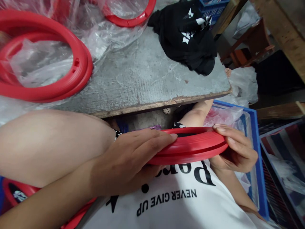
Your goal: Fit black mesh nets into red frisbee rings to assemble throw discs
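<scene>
The left hand and right hand gripped a red ring, fingers clasping opposite ends; beyond the left fingers, stacked rings lay on a plastic-strewn gray table.

A bare stretch of the grey counter lies open between the stacked red rings on the left and the black cloth on the right; a hand could pass there from above. Crumpled clear plastic and another red ring obstruct the far left. The counter's front edge stands between this stretch and the held ring. The bare thigh blocks the left hand's outer side; a blue crate hems in the right hand.
</scene>
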